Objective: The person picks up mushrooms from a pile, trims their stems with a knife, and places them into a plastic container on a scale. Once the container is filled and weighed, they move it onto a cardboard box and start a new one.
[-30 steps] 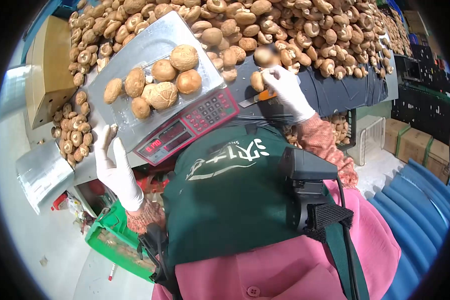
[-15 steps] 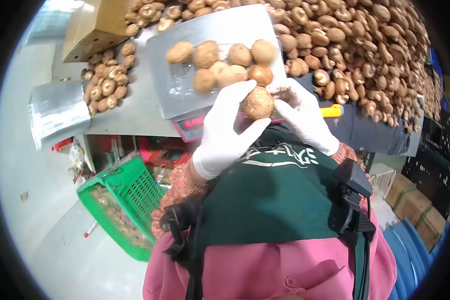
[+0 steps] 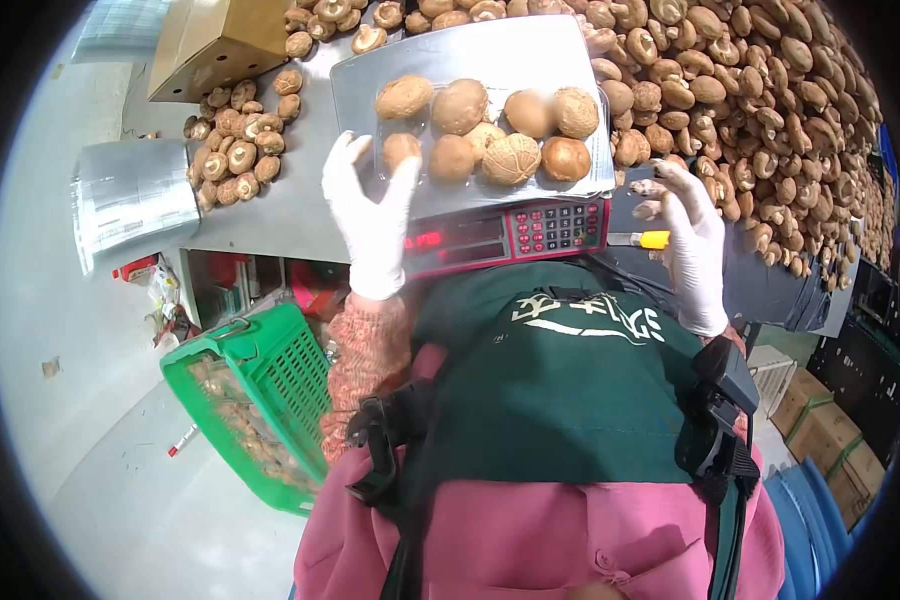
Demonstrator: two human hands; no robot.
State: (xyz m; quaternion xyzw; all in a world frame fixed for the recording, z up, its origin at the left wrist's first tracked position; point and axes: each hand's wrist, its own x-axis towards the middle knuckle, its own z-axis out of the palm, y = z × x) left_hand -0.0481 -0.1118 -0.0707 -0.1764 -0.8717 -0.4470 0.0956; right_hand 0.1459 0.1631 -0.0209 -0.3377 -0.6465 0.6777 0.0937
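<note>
My left hand (image 3: 370,215), in a white glove, is at the left end of a clear plastic tray (image 3: 425,135) on the scale. Its thumb and fingers are spread on either side of a small brown mushroom (image 3: 401,150), the thumb close against its cap. Several more mushrooms sit in the tray, one with a cracked, pale cap (image 3: 511,160). To the right of the scale (image 3: 560,228) hangs my right hand (image 3: 688,245), also gloved, its darkened fingertips bent and apart with nothing visible between them. Below those fingers is a yellow-handled tool (image 3: 654,240).
A big heap of mushrooms (image 3: 740,110) covers the table's right side. On the left are a smaller pile (image 3: 235,155), a cardboard box (image 3: 220,45) and a silvery sheet-like thing (image 3: 130,205). A green crate (image 3: 255,400) stands below the table's edge.
My hands have parted from around the cracked-cap mushroom, left hand leftward, right hand rightward. That mushroom now appears to lie in the tray, and another is at my left hand. The view has shifted slightly.
</note>
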